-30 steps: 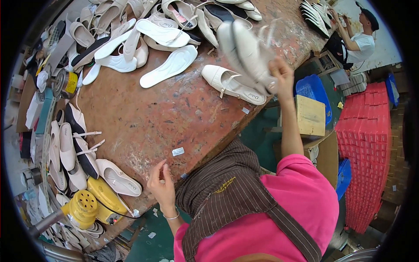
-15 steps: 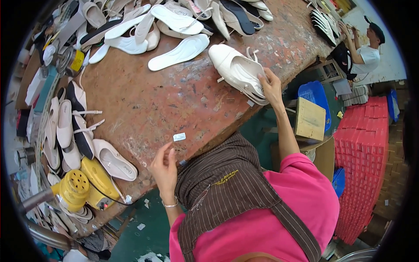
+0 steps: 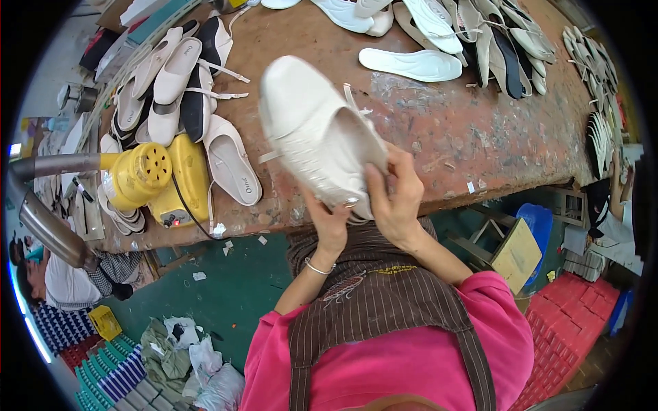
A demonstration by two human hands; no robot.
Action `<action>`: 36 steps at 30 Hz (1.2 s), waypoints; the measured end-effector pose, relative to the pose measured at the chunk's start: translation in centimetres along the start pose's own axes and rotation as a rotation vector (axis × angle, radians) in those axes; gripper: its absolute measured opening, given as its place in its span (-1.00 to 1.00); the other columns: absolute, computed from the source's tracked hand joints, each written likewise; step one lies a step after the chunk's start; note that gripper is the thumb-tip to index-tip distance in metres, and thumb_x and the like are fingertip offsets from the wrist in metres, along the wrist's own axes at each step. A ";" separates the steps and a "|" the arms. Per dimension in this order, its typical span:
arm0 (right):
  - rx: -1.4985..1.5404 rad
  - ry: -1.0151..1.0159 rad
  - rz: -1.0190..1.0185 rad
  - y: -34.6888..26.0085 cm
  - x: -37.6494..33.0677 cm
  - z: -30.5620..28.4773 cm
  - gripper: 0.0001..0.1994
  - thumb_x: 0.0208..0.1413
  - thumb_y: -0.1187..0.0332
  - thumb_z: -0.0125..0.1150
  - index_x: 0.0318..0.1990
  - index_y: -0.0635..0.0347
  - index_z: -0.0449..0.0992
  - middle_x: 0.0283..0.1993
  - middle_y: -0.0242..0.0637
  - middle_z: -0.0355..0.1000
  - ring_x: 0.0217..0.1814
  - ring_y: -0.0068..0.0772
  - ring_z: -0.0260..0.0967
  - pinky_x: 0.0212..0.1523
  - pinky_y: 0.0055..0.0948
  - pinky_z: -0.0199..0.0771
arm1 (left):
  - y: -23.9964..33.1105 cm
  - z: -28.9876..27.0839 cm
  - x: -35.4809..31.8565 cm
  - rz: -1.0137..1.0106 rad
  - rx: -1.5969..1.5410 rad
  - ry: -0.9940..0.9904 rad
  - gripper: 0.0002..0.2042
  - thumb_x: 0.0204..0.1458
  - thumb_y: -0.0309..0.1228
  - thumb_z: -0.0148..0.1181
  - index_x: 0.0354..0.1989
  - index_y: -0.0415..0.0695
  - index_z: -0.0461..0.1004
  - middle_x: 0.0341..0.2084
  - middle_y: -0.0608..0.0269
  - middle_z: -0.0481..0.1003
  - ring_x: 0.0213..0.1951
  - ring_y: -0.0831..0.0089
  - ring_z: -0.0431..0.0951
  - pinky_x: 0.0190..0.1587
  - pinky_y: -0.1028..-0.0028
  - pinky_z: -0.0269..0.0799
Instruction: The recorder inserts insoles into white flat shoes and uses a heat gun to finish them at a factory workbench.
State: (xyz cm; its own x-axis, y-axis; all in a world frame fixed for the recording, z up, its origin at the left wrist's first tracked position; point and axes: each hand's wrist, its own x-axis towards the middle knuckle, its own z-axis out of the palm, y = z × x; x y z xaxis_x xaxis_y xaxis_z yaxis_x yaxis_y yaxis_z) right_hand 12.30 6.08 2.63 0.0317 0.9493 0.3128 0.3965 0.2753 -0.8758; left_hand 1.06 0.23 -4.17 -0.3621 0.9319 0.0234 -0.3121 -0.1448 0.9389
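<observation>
I hold a white flat shoe [image 3: 312, 130] with thin straps up in front of me, over the near edge of the brown worktable [image 3: 480, 137]. My right hand [image 3: 396, 198] grips its heel end from the right, thumb on the upper. Below the shoe, my left hand [image 3: 329, 222] supports it from underneath; a thin bracelet sits on that wrist. The shoe is slightly blurred.
A yellow heat gun on its stand [image 3: 157, 178] sits at the table's left beside white and black shoes [image 3: 178, 89]. White insoles [image 3: 411, 65] and more soles lie farther back. A cardboard box [image 3: 517, 253], a blue bin [image 3: 538, 222] and red crates [image 3: 569, 315] stand at right. A seated person [image 3: 62, 281] is lower left.
My right hand brought the white shoe from the table's far right toward me. My left hand rose from the table edge to meet it. The view swung left, showing the yellow heat gun closer.
</observation>
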 end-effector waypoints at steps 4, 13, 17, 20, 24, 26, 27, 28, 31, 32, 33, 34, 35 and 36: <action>-0.037 0.019 -0.323 -1.8 2.4 1.2 -0.86 -0.05 0.59 0.33 -0.40 0.30 0.44 -0.41 -0.22 0.37 -0.50 -0.39 0.31 -0.44 -0.55 0.31 | -2.2 -2.4 -0.3 0.092 0.051 0.184 -0.13 0.13 0.10 0.13 0.32 -0.37 -0.07 0.21 0.01 0.19 0.20 0.26 0.27 0.23 0.31 0.19; 0.406 0.141 -0.136 -3.1 2.5 4.8 -0.84 0.22 0.53 0.10 -0.08 0.38 0.40 -0.26 -0.20 0.44 -0.30 -0.53 0.40 -0.32 -0.53 0.41 | -0.3 -0.4 1.0 0.182 0.084 0.316 0.00 0.11 0.30 -0.08 0.38 -0.41 -0.17 0.31 -0.01 0.04 0.33 0.26 0.06 0.35 0.27 -0.06; 0.197 -0.155 -0.308 -1.3 2.0 3.8 -0.74 0.28 0.53 0.01 0.08 0.40 0.27 -0.03 -0.21 0.34 -0.07 -0.51 0.35 0.00 -0.55 0.35 | 0.3 -1.3 1.4 0.204 0.101 0.337 0.10 0.04 0.37 -0.06 0.39 -0.41 -0.28 0.32 -0.04 -0.01 0.34 0.24 0.05 0.35 0.27 -0.04; 0.295 -0.184 -0.340 -1.2 1.4 4.1 -0.75 0.24 0.57 0.03 0.04 0.39 0.28 -0.13 -0.19 0.35 -0.21 -0.50 0.32 -0.16 -0.54 0.34 | 0.9 -2.0 1.0 0.171 -0.087 0.280 0.12 0.02 0.38 -0.05 0.39 -0.40 -0.30 0.33 -0.03 -0.03 0.34 0.25 0.04 0.34 0.27 -0.02; 0.400 -0.178 -0.401 -2.7 1.0 5.0 -0.75 0.17 0.66 0.05 -0.01 0.38 0.27 -0.26 -0.18 0.33 -0.36 -0.50 0.25 -0.37 -0.57 0.29 | 1.2 -4.2 -0.1 0.122 -0.127 0.128 0.17 -0.10 0.42 0.07 0.39 -0.36 -0.21 0.30 0.00 0.08 0.31 0.27 0.14 0.32 0.26 0.09; 0.364 -0.170 -0.490 -3.0 1.0 5.7 -0.69 0.09 0.71 0.08 0.00 0.39 0.29 -0.29 -0.15 0.35 -0.40 -0.40 0.26 -0.41 -0.53 0.30 | 4.1 -4.5 0.3 0.153 -0.078 0.103 0.19 -0.21 0.21 0.40 0.37 -0.35 -0.19 0.26 0.00 0.12 0.28 0.29 0.17 0.30 0.28 0.11; 0.397 -0.193 -0.503 -3.2 0.7 6.2 -0.69 0.09 0.71 0.08 0.00 0.39 0.29 -0.29 -0.15 0.35 -0.40 -0.40 0.26 -0.41 -0.53 0.30 | 6.1 -5.0 0.4 0.178 -0.062 0.134 0.19 -0.21 0.21 0.40 0.37 -0.35 -0.19 0.26 0.00 0.12 0.28 0.29 0.17 0.30 0.28 0.11; 0.372 -0.257 -0.529 -3.2 0.2 6.6 -0.67 0.04 0.72 0.10 -0.01 0.39 0.31 -0.32 -0.13 0.36 -0.42 -0.35 0.27 -0.41 -0.49 0.31 | 7.7 -5.9 0.2 0.124 0.040 0.144 0.11 -0.18 0.08 0.44 0.35 -0.35 -0.14 0.25 0.01 0.15 0.26 0.29 0.20 0.27 0.29 0.15; 0.428 -0.471 -0.550 -4.8 -1.6 7.9 -0.65 -0.09 0.67 0.26 -0.07 0.41 0.44 -0.33 -0.08 0.43 -0.38 -0.20 0.38 -0.40 -0.35 0.37 | 11.3 -7.9 -1.6 0.021 0.210 0.277 -0.24 -0.03 -0.28 0.39 0.26 -0.33 0.09 0.12 0.07 0.32 0.11 0.37 0.36 0.15 0.36 0.31; 0.482 -0.587 -0.592 -6.1 -1.9 8.6 -0.66 -0.09 0.63 0.30 -0.09 0.39 0.47 -0.29 -0.09 0.46 -0.35 -0.18 0.41 -0.36 -0.34 0.41 | 11.9 -8.7 -2.4 -0.047 0.086 0.421 -0.36 0.04 -0.30 0.32 0.21 -0.33 0.16 0.05 0.11 0.38 0.04 0.42 0.42 0.09 0.41 0.36; 0.532 -0.702 -0.634 -7.3 -1.9 9.1 -0.67 -0.10 0.59 0.34 -0.11 0.38 0.51 -0.25 -0.09 0.48 -0.31 -0.16 0.45 -0.32 -0.33 0.45 | 12.4 -9.5 -3.3 -0.112 -0.045 0.559 -0.47 0.10 -0.33 0.25 0.17 -0.32 0.23 -0.03 0.14 0.45 -0.03 0.47 0.47 0.03 0.45 0.41; 0.594 -0.799 -0.626 -8.1 -2.2 9.7 -0.70 -0.10 0.57 0.34 -0.13 0.36 0.53 -0.23 -0.10 0.50 -0.28 -0.15 0.46 -0.27 -0.32 0.48 | 12.3 -11.1 -4.7 -0.134 -0.097 0.627 -0.53 0.15 -0.34 0.14 0.17 -0.35 0.26 -0.06 0.09 0.48 -0.07 0.40 0.52 0.00 0.44 0.45; 0.654 -0.897 -0.615 -8.8 -2.6 10.1 -0.72 -0.09 0.54 0.35 -0.16 0.33 0.56 -0.21 -0.11 0.51 -0.25 -0.14 0.48 -0.23 -0.31 0.50 | 11.8 -12.8 -6.2 -0.159 -0.149 0.693 -0.58 0.20 -0.36 0.04 0.16 -0.38 0.29 -0.08 0.03 0.51 -0.11 0.34 0.58 -0.03 0.42 0.49; 0.664 -0.939 -0.564 -9.2 -3.2 10.4 -0.77 -0.06 0.59 0.29 -0.17 0.29 0.57 -0.22 -0.12 0.51 -0.24 -0.14 0.49 -0.20 -0.29 0.51 | 11.7 -14.3 -7.4 -0.111 -0.120 0.758 -0.54 0.24 -0.24 -0.03 0.15 -0.39 0.30 -0.11 -0.04 0.52 -0.16 0.27 0.61 -0.10 0.34 0.56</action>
State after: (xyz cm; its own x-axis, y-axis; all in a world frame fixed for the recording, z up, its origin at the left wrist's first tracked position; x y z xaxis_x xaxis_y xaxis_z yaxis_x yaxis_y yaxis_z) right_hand -0.97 2.12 5.89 -0.7548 0.3447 0.5581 -0.3969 0.4374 -0.8069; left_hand -12.44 -13.05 1.72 -0.8117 0.4671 -0.3506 -0.4589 -0.1388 0.8776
